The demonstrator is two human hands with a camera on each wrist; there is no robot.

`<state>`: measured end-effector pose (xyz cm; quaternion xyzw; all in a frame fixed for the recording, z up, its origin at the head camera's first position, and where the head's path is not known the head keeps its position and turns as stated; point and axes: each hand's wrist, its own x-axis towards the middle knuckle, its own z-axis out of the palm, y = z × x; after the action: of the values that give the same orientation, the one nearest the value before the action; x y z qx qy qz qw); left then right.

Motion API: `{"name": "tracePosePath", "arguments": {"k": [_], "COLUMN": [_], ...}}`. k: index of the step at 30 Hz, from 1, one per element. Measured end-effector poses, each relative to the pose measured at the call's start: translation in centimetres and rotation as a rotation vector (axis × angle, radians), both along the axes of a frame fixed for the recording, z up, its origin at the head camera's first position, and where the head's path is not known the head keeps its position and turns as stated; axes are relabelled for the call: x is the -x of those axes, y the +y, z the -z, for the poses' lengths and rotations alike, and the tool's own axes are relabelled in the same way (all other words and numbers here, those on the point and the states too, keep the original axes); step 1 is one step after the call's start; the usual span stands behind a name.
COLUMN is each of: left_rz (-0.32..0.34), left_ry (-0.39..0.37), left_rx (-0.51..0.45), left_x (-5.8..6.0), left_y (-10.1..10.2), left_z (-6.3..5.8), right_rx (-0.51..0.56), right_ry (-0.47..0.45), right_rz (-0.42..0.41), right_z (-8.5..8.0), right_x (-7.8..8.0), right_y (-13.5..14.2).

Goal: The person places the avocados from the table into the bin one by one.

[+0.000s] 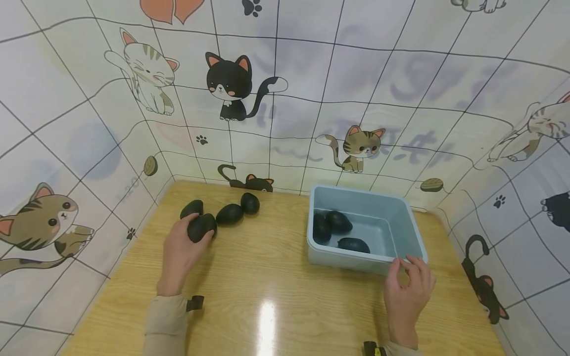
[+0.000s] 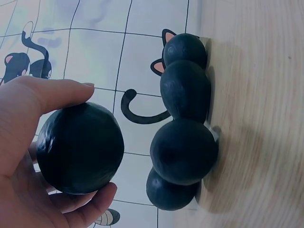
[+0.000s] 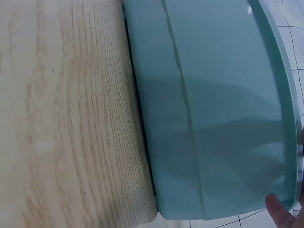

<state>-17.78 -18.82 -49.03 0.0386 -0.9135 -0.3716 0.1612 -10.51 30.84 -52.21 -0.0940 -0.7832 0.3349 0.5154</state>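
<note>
My left hand (image 1: 182, 249) grips a dark avocado (image 2: 80, 148), thumb on one side and fingers curled round the other. In the left wrist view it is apart from the table, in front of a row of several more avocados (image 2: 185, 90). Toward the back left of the table lie a round-ended avocado (image 1: 250, 203) and a longer avocado (image 1: 229, 214) beside it. My right hand (image 1: 410, 291) pinches the front rim of a light blue plastic tub (image 1: 352, 262) near its right corner. Inside the tub, toward its left end, rest three avocados (image 1: 339, 222).
The wooden table (image 1: 276, 282) has cat-patterned sheeting (image 1: 294, 113) rising behind it and along both sides. The tub stands at the back right, close to the rear sheeting. Black bands (image 1: 194, 303) circle both wrists.
</note>
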Motion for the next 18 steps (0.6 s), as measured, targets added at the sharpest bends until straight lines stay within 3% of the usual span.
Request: {"name": "tracePosePath", "arguments": {"k": [18], "left_rz": [0.068], "left_ry": [0.071], "left_rx": [-0.014], "left_x": [0.8], "left_y": [3.2], "left_z": [-0.9], "right_rx": [-0.001], "right_ry": [-0.02], "right_rz": [0.009], "right_z": [0.0], "right_x": [0.0], "right_y": [0.0]}}
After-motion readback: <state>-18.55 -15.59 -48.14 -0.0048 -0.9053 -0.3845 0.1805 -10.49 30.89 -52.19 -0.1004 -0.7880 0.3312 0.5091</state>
